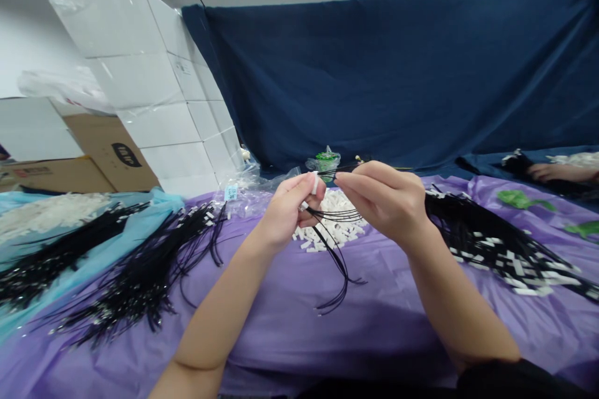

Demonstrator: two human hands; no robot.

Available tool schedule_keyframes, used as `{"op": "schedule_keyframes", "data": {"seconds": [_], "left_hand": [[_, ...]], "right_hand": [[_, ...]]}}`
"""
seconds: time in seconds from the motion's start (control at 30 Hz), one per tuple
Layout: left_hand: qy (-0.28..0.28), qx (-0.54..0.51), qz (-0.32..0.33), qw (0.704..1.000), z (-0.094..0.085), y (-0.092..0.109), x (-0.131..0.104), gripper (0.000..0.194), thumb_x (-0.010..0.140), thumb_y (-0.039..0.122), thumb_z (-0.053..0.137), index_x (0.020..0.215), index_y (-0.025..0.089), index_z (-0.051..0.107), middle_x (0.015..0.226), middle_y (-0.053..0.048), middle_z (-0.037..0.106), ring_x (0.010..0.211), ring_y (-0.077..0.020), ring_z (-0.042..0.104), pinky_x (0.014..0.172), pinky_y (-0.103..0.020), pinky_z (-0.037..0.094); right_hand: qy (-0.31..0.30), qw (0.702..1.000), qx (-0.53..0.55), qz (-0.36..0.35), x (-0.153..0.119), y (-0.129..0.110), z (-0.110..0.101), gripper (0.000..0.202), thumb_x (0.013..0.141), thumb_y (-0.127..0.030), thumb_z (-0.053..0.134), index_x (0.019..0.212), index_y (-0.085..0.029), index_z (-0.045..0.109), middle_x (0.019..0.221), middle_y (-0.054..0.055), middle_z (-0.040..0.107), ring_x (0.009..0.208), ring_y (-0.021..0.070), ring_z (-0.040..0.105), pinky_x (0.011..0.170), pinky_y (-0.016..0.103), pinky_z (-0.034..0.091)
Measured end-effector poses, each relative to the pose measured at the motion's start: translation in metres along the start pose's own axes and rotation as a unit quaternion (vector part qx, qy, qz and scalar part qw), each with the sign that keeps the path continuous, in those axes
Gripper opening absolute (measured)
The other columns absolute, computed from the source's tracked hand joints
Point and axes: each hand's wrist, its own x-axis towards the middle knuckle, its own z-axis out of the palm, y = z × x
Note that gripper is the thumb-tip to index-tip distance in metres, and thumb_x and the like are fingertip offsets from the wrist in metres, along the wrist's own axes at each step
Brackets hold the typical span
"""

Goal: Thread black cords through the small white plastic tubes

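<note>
My left hand (292, 206) is closed on several thin black cables (337, 262), with a small white connector (315, 182) between its thumb and finger. The cables hang in a curve below the hands. To its right, my right hand (386, 199) pinches the thin black strands that stretch between the hands. Just behind and below both hands lies a pile of small white connectors (334, 230) on the purple sheet (299, 299).
Bundles of black cables (145, 262) lie at left, and more black cables with white connectors (491, 237) at right. White boxes (168, 131) are stacked at back left. A green-topped cup (327, 162) stands behind the pile. Another person's hand (556, 172) shows at far right.
</note>
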Motion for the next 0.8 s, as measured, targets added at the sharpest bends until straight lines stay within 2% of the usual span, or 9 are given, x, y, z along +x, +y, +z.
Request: {"op": "schedule_keyframes", "data": {"seconds": [0.2,0.4,0.53,0.7,0.8], "left_hand": [[-0.016,0.01,0.003,1.0,-0.0023,-0.0032,0.0016,0.036,0.087,0.048,0.057,0.07,0.017,0.05,0.052,0.009,0.023,0.04,-0.0028,0.017,0.04,-0.017,0.016],[-0.014,0.01,0.0,1.0,-0.0029,-0.0032,0.002,0.036,0.088,0.047,0.057,0.069,0.017,0.05,0.051,0.009,0.024,0.04,-0.0025,0.017,0.04,-0.017,0.017],[-0.01,0.012,-0.005,1.0,-0.0028,-0.0025,0.002,0.037,0.088,0.047,0.058,0.068,0.017,0.05,0.051,0.009,0.025,0.04,-0.0024,0.018,0.04,-0.017,0.017],[0.001,0.012,-0.008,1.0,-0.0012,-0.0002,0.0003,0.036,0.087,0.046,0.058,0.068,0.016,0.05,0.051,0.009,0.025,0.04,-0.0026,0.018,0.039,-0.016,0.017],[0.002,0.01,-0.01,1.0,-0.0012,0.0014,-0.0001,0.036,0.087,0.046,0.058,0.068,0.016,0.05,0.053,0.009,0.023,0.041,-0.0023,0.017,0.039,-0.015,0.017]], "right_hand": [[0.0,0.999,0.017,0.047,0.0019,-0.0011,0.0015,0.009,0.087,-0.014,0.061,0.083,-0.02,0.066,0.073,0.0,0.063,0.061,0.0083,0.054,0.056,0.022,0.042],[-0.03,0.999,-0.017,0.023,0.0014,-0.0007,0.004,0.017,0.089,-0.01,0.055,0.08,-0.021,0.065,0.075,-0.001,0.062,0.063,0.0073,0.054,0.058,0.021,0.041],[-0.022,0.999,-0.032,0.018,0.0029,-0.0045,0.0043,0.018,0.089,-0.008,0.055,0.078,-0.02,0.063,0.074,-0.001,0.062,0.061,0.007,0.053,0.057,0.021,0.039],[-0.035,0.998,-0.046,0.023,0.0029,-0.0063,0.0067,0.019,0.091,-0.011,0.053,0.078,-0.02,0.064,0.073,-0.001,0.061,0.06,0.0071,0.052,0.056,0.022,0.038],[-0.043,0.998,-0.014,0.041,0.0024,-0.0037,0.0081,0.015,0.092,-0.015,0.055,0.083,-0.021,0.065,0.077,0.0,0.064,0.064,0.0078,0.055,0.059,0.021,0.041]]}}
